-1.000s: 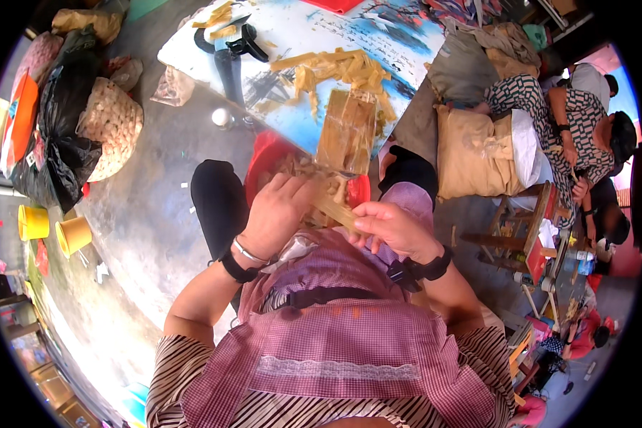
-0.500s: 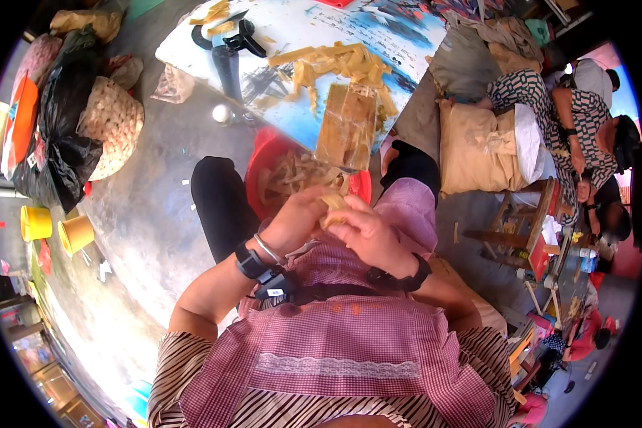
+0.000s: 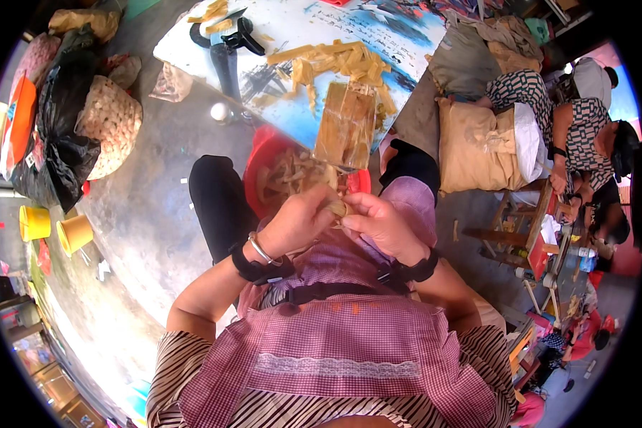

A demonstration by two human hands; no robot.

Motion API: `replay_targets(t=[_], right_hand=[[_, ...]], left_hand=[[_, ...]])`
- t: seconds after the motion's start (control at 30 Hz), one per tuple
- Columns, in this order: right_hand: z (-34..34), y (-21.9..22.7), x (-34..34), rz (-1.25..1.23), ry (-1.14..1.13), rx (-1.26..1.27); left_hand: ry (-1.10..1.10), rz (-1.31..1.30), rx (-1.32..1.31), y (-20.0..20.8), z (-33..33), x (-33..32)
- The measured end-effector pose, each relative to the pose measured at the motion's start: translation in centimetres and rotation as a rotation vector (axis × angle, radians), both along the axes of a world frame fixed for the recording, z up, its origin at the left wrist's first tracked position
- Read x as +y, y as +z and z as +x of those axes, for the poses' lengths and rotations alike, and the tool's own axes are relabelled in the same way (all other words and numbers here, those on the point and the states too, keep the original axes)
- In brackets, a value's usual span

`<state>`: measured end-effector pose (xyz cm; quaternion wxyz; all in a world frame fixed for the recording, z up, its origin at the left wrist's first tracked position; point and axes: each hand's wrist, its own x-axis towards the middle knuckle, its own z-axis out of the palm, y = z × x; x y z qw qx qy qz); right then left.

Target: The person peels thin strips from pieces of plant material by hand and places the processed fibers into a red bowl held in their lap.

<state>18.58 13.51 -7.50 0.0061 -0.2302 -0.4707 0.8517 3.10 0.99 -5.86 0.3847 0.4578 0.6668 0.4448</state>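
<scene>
Between my hands, over my lap, is a small pale-yellow strip (image 3: 338, 209), bent into a loop or knot. My left hand (image 3: 301, 220) pinches it from one side, and the fingers of my right hand (image 3: 384, 227) close on its other side. Just beyond them a red basin (image 3: 254, 178) holds many similar yellowish pieces (image 3: 292, 175). A clear-wrapped stack of flat tan strips (image 3: 345, 127) lies at the near edge of the white table (image 3: 192, 53), overhanging the basin. Loose yellow strips (image 3: 335, 60) are spread behind it.
A black clamp-like holder (image 3: 244, 39) stands on the table. To the left are a black plastic bag (image 3: 68, 135), a full pale bag (image 3: 110, 128) and yellow buckets (image 3: 75, 234). At right are a large tan sack (image 3: 474, 146), a wooden stool (image 3: 506, 225) and other people.
Both wrists have turned and the fingers have shifted around the yellow strip, which now looks more tightly looped. At right, another person's hands have moved.
</scene>
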Motion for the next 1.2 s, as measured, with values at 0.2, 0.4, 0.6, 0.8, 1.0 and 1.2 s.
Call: replay_targets(t=[0.2,0.4,0.6,0.8,1.0,1.2], right_hand=[[0.3,-1.3,0.0,0.322,0.006,0.046],[0.6,-0.3,-0.5,-0.293,-0.028,0.051],[-0.2,-0.1,-0.4,-0.065,0.041,-0.072],[1.6,2.4,2.8,0.160,0.182,-0.152],[2.3,1.8,3.8,0.008,0.115,-0.152],[2.3,1.1,4.0,-0.068,0.167,-0.104]], left_hand=[[0.087,0.206,0.368,0.1,0.0,0.0],[0.037,0.353,0.400,0.6,0.3,-0.5],[-0.019,0.266,0.459,0.0,0.4,-0.6],[0.111,0.143,-0.209,-1.6,-1.1,-1.7],[0.081,0.196,-0.523,-0.4,0.3,-3.3],[0.074,0.063,-0.642,0.0,-0.5,-3.7]])
